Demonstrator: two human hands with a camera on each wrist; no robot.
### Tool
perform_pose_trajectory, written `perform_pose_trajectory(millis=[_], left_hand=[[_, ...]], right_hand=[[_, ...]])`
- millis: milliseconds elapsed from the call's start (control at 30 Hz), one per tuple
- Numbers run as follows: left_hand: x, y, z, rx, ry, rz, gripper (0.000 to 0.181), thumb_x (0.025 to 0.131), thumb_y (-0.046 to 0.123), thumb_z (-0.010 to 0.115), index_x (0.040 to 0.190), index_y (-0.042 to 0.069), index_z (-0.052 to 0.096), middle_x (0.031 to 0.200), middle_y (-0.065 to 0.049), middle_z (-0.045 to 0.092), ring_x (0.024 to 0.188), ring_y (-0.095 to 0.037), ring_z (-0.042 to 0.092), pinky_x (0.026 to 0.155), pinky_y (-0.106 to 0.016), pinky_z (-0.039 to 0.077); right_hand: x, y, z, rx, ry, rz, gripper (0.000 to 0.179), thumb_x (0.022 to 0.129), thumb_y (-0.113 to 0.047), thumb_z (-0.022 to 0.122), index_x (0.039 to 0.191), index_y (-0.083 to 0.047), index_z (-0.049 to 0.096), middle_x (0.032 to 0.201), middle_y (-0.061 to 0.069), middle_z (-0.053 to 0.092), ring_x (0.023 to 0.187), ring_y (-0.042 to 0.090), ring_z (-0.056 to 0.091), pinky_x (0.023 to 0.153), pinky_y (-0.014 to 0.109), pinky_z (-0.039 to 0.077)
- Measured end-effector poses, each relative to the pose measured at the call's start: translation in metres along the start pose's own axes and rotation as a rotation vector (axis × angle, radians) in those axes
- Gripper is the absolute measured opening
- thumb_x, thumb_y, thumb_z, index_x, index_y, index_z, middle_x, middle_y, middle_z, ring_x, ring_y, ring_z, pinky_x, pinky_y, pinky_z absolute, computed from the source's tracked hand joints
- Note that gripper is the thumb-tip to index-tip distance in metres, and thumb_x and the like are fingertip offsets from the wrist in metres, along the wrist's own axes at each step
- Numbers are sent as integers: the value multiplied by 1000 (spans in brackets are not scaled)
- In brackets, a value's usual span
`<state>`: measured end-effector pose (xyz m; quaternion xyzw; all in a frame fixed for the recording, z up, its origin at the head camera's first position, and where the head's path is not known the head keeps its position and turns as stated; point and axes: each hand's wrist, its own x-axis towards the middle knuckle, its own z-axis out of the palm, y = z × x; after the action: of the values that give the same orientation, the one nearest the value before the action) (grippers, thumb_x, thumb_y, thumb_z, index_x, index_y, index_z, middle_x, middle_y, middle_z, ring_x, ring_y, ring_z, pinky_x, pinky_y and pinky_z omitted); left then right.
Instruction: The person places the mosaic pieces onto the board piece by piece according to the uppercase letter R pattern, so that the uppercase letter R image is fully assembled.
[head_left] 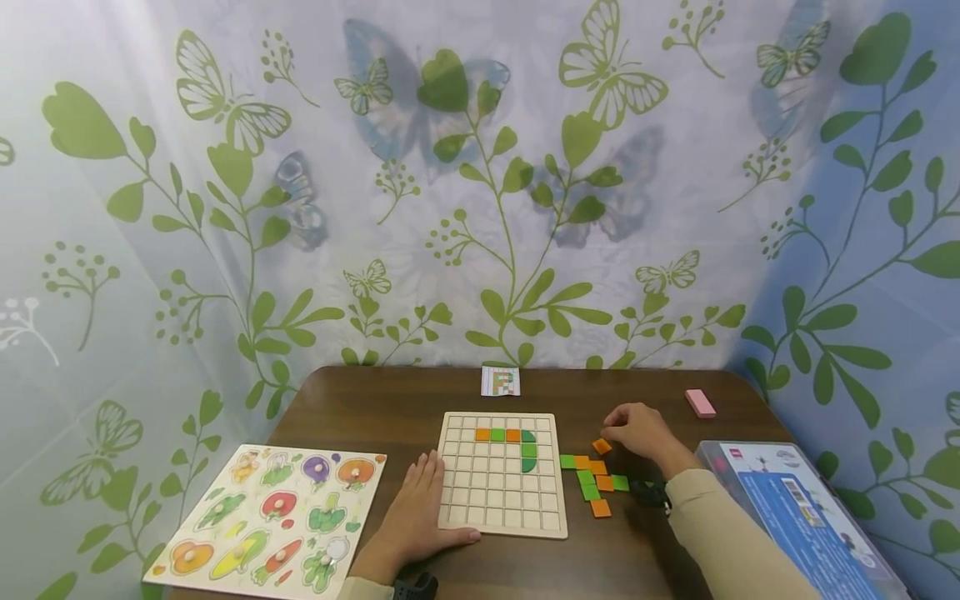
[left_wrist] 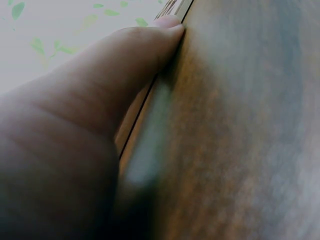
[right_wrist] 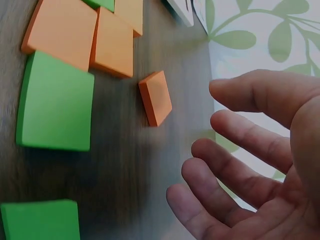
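Observation:
My left hand (head_left: 412, 517) lies flat with straight fingers along the left side of a wooden grid board (head_left: 498, 504), its thumb at the near edge. In the left wrist view the thumb (left_wrist: 130, 55) touches the board's edge. On the board sit orange and green square tiles (head_left: 497, 435) in a row, with dark green rounded pieces (head_left: 528, 465) at the right. My right hand (head_left: 637, 429) hovers beside a lone orange tile (right_wrist: 156, 98), its fingers loosely bent with nothing between them. Several other orange and green tiles (right_wrist: 56, 100) lie close by on the table.
A vegetable puzzle board (head_left: 251, 521) lies at the left. At the far edge rests a small pattern card (head_left: 500, 381). A pink block (head_left: 701, 403) and a clear-lidded box with a blue sheet (head_left: 787, 500) are at the right. A printed curtain (head_left: 480, 208) hangs behind the table.

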<state>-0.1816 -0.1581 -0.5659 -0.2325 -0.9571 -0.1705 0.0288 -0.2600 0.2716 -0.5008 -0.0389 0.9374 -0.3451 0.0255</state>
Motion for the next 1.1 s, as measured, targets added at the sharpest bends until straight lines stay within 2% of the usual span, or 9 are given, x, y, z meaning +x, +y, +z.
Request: perform_pose_trajectory(millis=[200, 300, 600, 867, 1100], left_hand=[[0, 0, 2, -2, -1, 3, 135, 79, 90, 62, 159, -14, 28, 166, -33, 23, 154, -46, 21, 124, -55, 20], [0, 0, 2, 1, -6, -1, 136, 79, 90, 61, 159, -14, 27, 166, -33, 22, 154, -45, 20, 124, -55, 19], [0, 1, 0, -4, -8, -6, 136, 79, 90, 62, 159, -14, 27, 166, -32, 22, 155, -45, 19, 124, -55, 19], [-1, 2, -1, -10, -6, -3, 135, 79, 88, 64, 159, -14, 28, 166, -33, 22, 154, -46, 20, 124, -55, 19], [0, 2, -2, -12, -13, -9, 135, 79, 89, 63, 160, -14, 27, 166, -32, 22, 154, -46, 20, 124, -55, 19]], right_hand=[[0, 7, -2, -12, -27, -26, 26, 87, -11, 85, 108, -1, 74, 99, 8, 70, 89, 27, 63, 87, 52, 57], [0, 9, -2, -30, -54, -68, 32, 85, -7, 87, 114, 0, 74, 106, 11, 71, 95, 31, 64, 90, 55, 56], [-2, 7, 1, -74, -119, -153, 39, 86, 3, 84, 123, -3, 74, 124, 18, 70, 114, 42, 63, 101, 64, 49], [-2, 7, 8, -118, -149, -159, 35, 87, 6, 82, 118, -9, 78, 120, 11, 71, 114, 38, 62, 104, 63, 47], [-3, 5, 11, -135, -142, -221, 32, 83, 11, 82, 107, -10, 80, 119, 10, 72, 113, 39, 64, 102, 63, 49]])
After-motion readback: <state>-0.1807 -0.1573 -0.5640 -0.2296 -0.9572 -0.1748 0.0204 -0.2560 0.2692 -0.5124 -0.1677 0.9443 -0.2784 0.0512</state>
